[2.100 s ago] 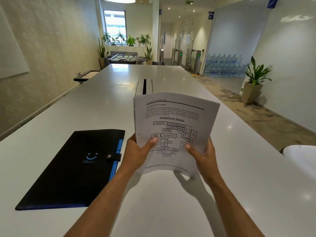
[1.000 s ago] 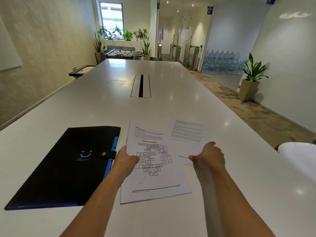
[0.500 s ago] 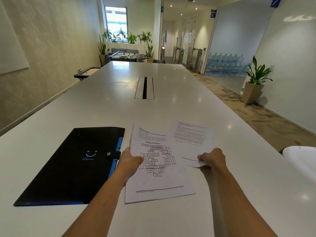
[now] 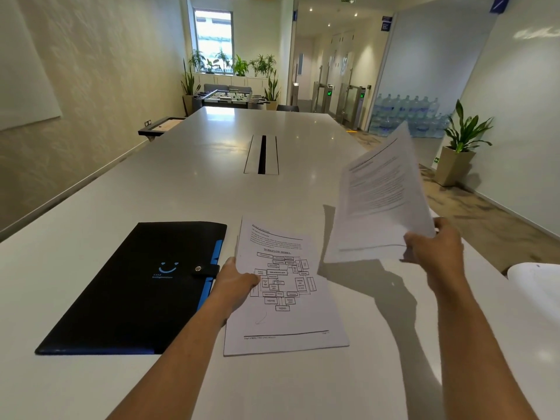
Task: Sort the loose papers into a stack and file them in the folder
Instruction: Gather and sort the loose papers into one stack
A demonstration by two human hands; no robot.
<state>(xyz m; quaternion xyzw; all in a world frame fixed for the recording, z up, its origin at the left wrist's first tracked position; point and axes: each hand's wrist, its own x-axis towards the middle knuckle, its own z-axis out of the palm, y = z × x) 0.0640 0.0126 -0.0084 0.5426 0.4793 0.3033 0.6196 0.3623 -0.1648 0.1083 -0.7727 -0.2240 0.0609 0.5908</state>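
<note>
While the left hand (image 4: 239,283) is pressing down on the left edge of the workflow sheet (image 4: 285,289), thumb lying on the printed side and the other fingers hidden under or behind the paper, the right hand (image 4: 436,244) is holding a text sheet (image 4: 381,204) up off the table (image 4: 181,177), pinching its lower right corner between thumb and fingers. That raised sheet is tilting away and to the right, hanging in the air well clear of the paper below it. Whether it is 1 page or several is not something I can tell; the workflow sheet seems to be sitting on at least 1 more page, judging by the layered edge at its near left corner.

By my reading, the sorting step is underway, with the papers being ordered into 1 pile, and filing is not yet starting. The black folder (image 4: 136,286) is lying flat just to the left of the papers, beside the left wrist, with its snap strap (image 4: 204,269) looking fastened.

Next, the raised sheet is likely needing a place on or under the flat pile, edges squared. After that, 1 hand will have to be unsnapping the strap and opening the folder.
</note>
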